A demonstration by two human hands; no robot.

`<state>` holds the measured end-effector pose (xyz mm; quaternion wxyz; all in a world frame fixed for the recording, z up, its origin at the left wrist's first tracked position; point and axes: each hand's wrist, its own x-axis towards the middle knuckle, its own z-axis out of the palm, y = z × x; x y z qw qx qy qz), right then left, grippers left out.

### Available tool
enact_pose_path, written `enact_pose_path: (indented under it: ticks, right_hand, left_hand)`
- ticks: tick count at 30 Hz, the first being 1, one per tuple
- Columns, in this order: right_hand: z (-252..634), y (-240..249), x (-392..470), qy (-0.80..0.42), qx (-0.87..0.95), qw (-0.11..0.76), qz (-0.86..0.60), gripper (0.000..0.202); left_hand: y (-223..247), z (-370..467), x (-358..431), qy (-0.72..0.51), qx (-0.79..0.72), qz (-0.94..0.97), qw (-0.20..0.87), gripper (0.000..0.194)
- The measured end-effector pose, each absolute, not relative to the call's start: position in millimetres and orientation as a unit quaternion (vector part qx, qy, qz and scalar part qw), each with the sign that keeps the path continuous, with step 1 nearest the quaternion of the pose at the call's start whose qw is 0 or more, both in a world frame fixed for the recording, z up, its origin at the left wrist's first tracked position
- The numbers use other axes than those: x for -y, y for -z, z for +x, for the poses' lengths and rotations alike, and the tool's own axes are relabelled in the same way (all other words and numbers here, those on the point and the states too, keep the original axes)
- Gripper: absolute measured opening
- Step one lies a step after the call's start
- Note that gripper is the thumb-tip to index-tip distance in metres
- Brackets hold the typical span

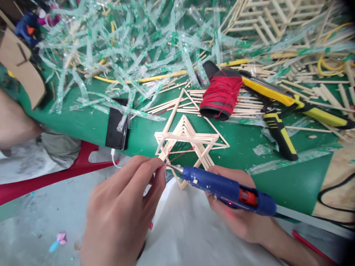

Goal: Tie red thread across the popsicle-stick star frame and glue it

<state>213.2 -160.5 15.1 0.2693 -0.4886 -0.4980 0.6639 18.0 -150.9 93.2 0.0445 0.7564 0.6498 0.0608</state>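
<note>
L hand point(124, 199) pinches star frame point(191, 139), R hand point(240, 218) grips glue gun point(216, 184); best w/ hot nozzle point(177, 168) at joint, off fingertips point(160, 164).

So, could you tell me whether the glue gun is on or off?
The glue gun looks on: a small red light glows on its side.

Shot from the wearer's head, facing forward and steeply down; close above left hand point(122, 207) and right hand point(241, 223); angled from white-clad lap point(194, 229) across green tabletop point(238, 159) to plastic strips point(133, 48) at top.
</note>
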Motion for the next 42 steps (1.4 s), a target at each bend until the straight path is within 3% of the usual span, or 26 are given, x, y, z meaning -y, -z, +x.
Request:
enact_pose_path:
  ticks: [42]
  right_hand:
    - [208.9,-16.3,158.5,-0.643,0.515,0.298,-0.483,0.014]
  left_hand:
    - [-90.2,15.4,150.6,-0.072,-0.643,0.761,0.049,0.014]
